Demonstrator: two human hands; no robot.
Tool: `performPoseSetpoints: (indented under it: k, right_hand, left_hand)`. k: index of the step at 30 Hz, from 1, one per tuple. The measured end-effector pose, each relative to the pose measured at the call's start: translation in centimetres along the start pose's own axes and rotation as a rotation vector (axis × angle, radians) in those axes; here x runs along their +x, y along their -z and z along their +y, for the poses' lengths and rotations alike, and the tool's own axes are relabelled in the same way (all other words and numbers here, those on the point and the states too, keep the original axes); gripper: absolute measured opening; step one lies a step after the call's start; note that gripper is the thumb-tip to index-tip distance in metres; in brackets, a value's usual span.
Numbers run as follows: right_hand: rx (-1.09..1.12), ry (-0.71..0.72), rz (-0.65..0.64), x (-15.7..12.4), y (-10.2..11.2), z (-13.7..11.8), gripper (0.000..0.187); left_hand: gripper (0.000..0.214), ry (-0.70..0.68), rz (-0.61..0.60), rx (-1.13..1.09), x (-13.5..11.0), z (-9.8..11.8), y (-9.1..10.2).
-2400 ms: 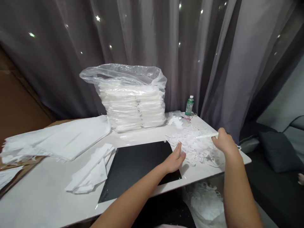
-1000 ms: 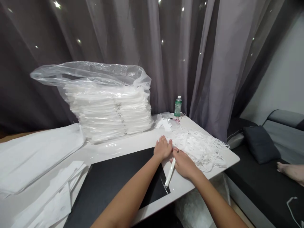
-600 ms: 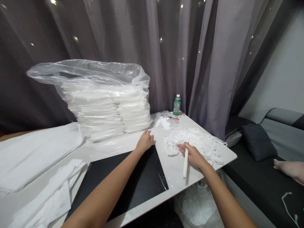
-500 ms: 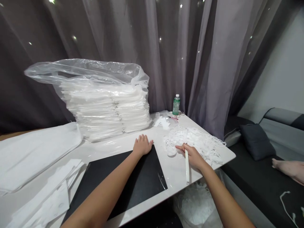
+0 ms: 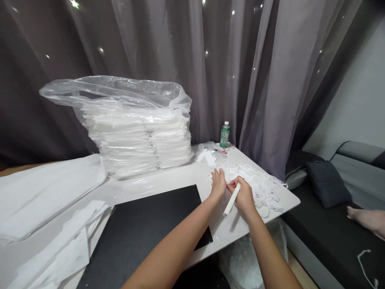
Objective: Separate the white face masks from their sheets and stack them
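Note:
My right hand [image 5: 245,195] is closed around a slim white stick-like tool [image 5: 231,199] that slants down to the left over the white table [image 5: 180,180]. Close beside it, my left hand [image 5: 218,184] rests with its fingers curled at the near edge of a loose pile of white straps [image 5: 264,188]; what its fingers hold, if anything, I cannot make out. Both hands are just right of the black mat [image 5: 150,224] lying flat on the table.
A clear plastic bag of stacked white sheets [image 5: 135,132] stands at the back. Flat white fabric pieces [image 5: 45,192] lie at the left. A green bottle [image 5: 224,135] stands near the curtain. A dark sofa with a cushion [image 5: 327,182] and another person's foot [image 5: 365,218] is at right.
My left hand left the black mat's far corner and moved right to the strap pile. My right hand lifted the white tool and turned it toward my left hand.

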State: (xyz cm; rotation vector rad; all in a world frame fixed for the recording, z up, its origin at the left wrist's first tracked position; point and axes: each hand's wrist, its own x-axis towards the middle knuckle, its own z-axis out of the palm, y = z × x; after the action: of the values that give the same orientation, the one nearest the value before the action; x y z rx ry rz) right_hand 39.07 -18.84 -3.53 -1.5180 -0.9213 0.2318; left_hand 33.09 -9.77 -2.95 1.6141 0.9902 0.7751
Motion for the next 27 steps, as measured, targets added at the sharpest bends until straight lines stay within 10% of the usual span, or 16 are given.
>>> performPoseSetpoints:
  k: [10,17,21,27]
  right_hand:
    - [0.066,-0.039,0.088,-0.6,0.2,1.5,0.037]
    - [0.013,-0.014,0.065,-0.6,0.0,-0.1,0.034]
    - [0.066,-0.050,0.087,-1.2,0.1,0.0,0.033]
    - [0.078,-0.081,0.181,-2.1,-0.7,-0.7,0.037]
  left_hand:
    - [0.033,0.042,0.113,-0.039,1.2,-1.3,10.7]
    - [0.033,-0.094,-0.016,0.344,-0.4,-3.0,14.0]
    - [0.064,-0.171,-0.083,0.607,-3.0,-4.3,13.8]
    - [0.083,-0.214,-0.261,0.763,-5.8,-3.0,7.9]
